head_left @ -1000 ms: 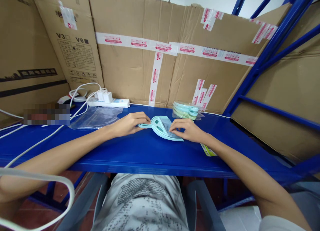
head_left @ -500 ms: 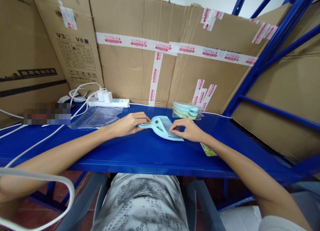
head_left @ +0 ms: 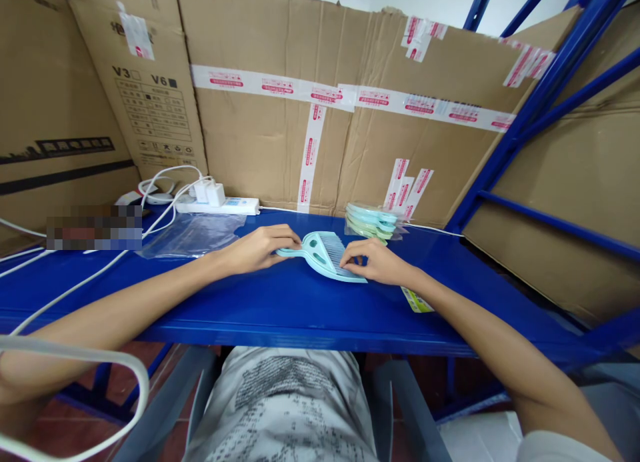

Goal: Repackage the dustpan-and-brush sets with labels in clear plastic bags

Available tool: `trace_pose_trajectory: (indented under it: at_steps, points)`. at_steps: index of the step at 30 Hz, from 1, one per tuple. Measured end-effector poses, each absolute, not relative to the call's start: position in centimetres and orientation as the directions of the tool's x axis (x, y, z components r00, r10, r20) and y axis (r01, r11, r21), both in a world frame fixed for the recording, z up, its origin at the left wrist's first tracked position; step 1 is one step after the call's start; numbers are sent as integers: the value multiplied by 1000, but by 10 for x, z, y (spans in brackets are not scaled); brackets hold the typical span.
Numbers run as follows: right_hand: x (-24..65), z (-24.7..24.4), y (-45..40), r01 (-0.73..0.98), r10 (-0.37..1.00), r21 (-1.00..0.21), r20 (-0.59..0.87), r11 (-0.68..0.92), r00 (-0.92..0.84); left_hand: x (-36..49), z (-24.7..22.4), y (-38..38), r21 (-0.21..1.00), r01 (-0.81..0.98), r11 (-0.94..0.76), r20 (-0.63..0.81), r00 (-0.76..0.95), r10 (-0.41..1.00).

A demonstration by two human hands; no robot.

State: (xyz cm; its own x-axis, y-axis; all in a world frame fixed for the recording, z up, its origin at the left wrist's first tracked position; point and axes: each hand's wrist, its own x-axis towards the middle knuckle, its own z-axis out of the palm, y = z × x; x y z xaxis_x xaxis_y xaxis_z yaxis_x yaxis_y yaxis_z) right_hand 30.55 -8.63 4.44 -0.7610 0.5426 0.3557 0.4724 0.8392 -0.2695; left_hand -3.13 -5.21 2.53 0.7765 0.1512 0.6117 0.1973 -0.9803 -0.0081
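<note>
A light blue mini dustpan [head_left: 320, 267] lies on the blue table with a matching hand brush [head_left: 327, 250] nested in it, bristles toward the right. My left hand [head_left: 273, 245] is closed around the handle end, at the left of the set. At the other side, my right hand [head_left: 367, 259] has its thumb and fingers pinched at the bristle tips. The curled fingers hide part of the bristles and the pan's right edge.
Behind my right hand lie several wrapped light blue and green dustpan sets [head_left: 370, 221]. A yellow-green label [head_left: 416, 301] is partly under my right forearm. Further left are a clear plastic bag [head_left: 195, 234], a white power strip [head_left: 240, 205] and white cables. Cardboard [head_left: 260, 142] stands along the back.
My right hand's fingertips have shifted very slightly to the right along the bristles. My left hand and the dustpan have stayed in place.
</note>
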Motion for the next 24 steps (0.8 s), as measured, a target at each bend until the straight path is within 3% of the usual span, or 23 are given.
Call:
trace_pose_trajectory:
  at_steps: [13,24]
  points:
    - [310,39,-85,446,424,-26,364,895,-829,-31,24,-52,6,208,-978,623,765,167]
    - [310,51,-88,460,496,-187,270,868,-825,-32,23,-53,-30,234,-972,654,740,158]
